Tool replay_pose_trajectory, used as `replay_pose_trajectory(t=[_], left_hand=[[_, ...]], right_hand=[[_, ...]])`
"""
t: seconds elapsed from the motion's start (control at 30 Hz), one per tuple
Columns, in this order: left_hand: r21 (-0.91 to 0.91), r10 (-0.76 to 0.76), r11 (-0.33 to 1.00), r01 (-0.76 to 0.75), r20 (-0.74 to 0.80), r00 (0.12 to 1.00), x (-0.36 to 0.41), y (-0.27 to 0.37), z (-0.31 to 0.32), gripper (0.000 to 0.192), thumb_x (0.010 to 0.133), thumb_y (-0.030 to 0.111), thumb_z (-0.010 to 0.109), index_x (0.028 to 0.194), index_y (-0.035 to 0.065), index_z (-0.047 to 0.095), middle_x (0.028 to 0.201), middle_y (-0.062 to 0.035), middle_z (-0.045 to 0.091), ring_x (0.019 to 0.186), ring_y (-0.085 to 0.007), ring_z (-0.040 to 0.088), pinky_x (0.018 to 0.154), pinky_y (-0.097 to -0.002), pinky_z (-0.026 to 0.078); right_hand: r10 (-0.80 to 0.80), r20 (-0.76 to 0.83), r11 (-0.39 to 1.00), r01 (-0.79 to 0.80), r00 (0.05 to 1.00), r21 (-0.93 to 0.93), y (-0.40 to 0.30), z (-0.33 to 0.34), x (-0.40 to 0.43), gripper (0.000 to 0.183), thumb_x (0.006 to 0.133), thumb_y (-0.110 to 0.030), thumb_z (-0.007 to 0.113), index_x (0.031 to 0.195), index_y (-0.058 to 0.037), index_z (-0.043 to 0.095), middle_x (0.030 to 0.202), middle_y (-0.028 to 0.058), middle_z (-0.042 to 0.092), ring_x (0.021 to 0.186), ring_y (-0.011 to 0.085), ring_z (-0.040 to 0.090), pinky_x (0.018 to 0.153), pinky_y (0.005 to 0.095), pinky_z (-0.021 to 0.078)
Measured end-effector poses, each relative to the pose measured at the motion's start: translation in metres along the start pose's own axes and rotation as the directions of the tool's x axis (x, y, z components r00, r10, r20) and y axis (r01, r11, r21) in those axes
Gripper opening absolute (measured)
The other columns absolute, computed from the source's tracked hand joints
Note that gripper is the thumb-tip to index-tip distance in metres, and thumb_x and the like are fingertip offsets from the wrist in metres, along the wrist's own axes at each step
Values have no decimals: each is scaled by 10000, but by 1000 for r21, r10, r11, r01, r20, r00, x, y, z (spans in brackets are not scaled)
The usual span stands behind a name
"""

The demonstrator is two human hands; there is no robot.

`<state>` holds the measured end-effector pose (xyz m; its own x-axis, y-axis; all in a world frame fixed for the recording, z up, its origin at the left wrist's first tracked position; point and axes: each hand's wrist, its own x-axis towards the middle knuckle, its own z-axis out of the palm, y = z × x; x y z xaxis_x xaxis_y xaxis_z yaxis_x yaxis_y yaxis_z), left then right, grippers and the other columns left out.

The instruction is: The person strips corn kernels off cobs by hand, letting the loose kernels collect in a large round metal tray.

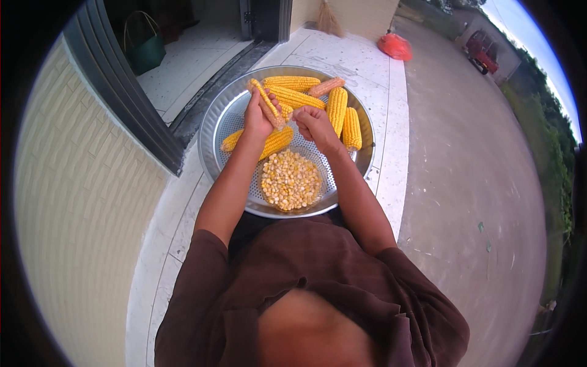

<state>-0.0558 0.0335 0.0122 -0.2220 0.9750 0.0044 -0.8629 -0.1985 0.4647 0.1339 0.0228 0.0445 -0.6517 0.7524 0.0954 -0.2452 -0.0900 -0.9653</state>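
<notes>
My left hand [259,117] is wrapped around a partly shelled corn cob [268,103]. Rows of yellow kernels remain along part of it, while bare pinkish cob shows elsewhere. Close to the cob's lower end is my right hand [316,126], fingers curled; whether kernels are inside is hidden. Both hands are over a round perforated metal basin [208,137]. Below them in the basin, a clear bowl [323,176] holds loose corn kernels [291,181]. Yellow ears of corn [337,110] lie around the basin, and a stripped cob [326,86] rests at its far side.
Left of the basin are a tiled wall [87,183] and a dark door frame [133,96]. A green bag [146,52] stands inside the doorway. Ahead are a straw broom [328,20] and a red plastic bag [395,46]. A red vehicle [482,51] is parked beyond the concrete yard [467,151].
</notes>
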Motion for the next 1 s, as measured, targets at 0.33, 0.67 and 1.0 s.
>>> replay_pose_trajectory(t=[0.33,0.67,1.0], left_hand=[[183,122,975,-129,50,991,-9,-7,15,400,1009,427,557,1179,67,518,881,-66,578,680,-163,551,632,-306,504],[290,99,950,-115,67,993,-14,-14,14,389,1025,393,538,1213,53,520,899,-64,583,723,-153,561,642,-297,511],[296,113,946,-135,89,990,-13,-15,13,391,1030,402,524,1194,47,520,895,-66,587,744,-146,570,660,-287,517]], right_hand=[[28,-71,963,-46,997,-267,6,14,-5,425,1002,-453,523,994,-32,583,668,18,586,484,67,474,442,214,335],[-45,73,926,69,996,-370,11,18,-6,366,1032,-374,465,947,-26,540,706,42,554,513,94,511,442,242,362],[-186,36,813,174,982,-556,12,23,-7,378,1039,-340,419,888,-23,557,621,38,518,514,129,504,511,294,408]])
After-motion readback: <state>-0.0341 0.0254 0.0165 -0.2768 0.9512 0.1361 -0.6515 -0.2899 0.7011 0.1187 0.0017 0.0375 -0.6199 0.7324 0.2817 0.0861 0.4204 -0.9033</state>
